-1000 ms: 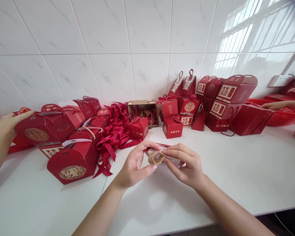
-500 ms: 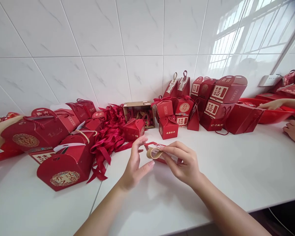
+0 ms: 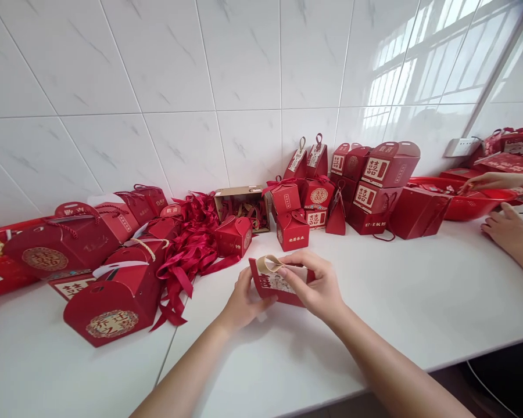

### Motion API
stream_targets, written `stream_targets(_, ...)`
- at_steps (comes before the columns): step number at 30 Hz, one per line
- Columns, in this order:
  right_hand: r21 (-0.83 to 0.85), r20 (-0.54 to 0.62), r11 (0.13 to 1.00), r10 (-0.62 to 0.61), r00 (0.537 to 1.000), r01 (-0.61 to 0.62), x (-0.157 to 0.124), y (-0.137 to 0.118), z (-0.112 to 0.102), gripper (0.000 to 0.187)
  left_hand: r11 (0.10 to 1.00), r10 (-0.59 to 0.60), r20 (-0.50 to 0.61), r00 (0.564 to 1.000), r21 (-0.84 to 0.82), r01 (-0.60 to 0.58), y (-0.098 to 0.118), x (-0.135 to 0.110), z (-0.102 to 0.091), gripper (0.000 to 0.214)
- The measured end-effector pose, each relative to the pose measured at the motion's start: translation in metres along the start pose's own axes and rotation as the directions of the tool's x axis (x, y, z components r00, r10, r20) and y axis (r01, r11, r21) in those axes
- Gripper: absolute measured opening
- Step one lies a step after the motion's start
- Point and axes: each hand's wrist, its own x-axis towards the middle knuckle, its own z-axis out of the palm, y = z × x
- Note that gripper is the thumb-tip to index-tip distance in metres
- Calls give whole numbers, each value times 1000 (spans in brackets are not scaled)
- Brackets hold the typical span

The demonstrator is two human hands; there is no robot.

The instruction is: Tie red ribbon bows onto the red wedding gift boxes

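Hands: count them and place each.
4. Left hand and right hand hold the small red box, centre; far right, one co-worker's hand rests on the counter, a second hand reaches into the red basin.

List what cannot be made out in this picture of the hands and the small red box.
Head view:
- small red box: right side covered by the right hand; left hand hides its corner.
- brown carton: contents shadowed, too small.
- red basin: contents mostly hidden by its rim.
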Motion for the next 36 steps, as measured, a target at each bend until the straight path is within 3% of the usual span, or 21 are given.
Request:
stream_targets(4,234,98,958,148,984,-167,11,14,-8,36,990,-125,18,992,-65,126,5,3,-3,63)
stream_targets(6,292,43,916,274,961,-274,23,35,-20,55,985,-153,3,988,-87,152,6,4,-3,61)
stream_targets(7,251,-29,908,355,935,-337,30,49,-28,60,983,-158,-4,987,-96,157,7,4,-3,60)
stream_targets(9,19,-229,862,497,837,-507,43,82,-46,53,979,-173,-10,985,-112,171,10,5,-2,59)
stream_targets(11,-85,-333,802,537,775,-592,50,118,-65,44,973,-198,-12,980,-126,195,12,6,-1,60)
stream_targets(15,-217,-403,689,582,707,-691,49,179,-92,43,967,-214,-36,976,-148,206,14,8,4,59)
stream_targets(18,-318,-414,602,607,678,-733,46,206,-100,49,962,-230,-88,969,-171,212,12,10,5,63)
stream_targets(24,-504,-396,453,635,663,-736,57,228,-98,57,950,-295,-92,951,-131,282,8,14,3,63)
stream_targets(31,-659,-336,332,672,659,-675,62,230,-95,57,947,-307,-157,939,-146,285,13,12,14,65)
stream_targets(36,-726,-313,254,706,636,-639,62,231,-90,66,952,-305,-167,937,-90,294,18,13,12,66)
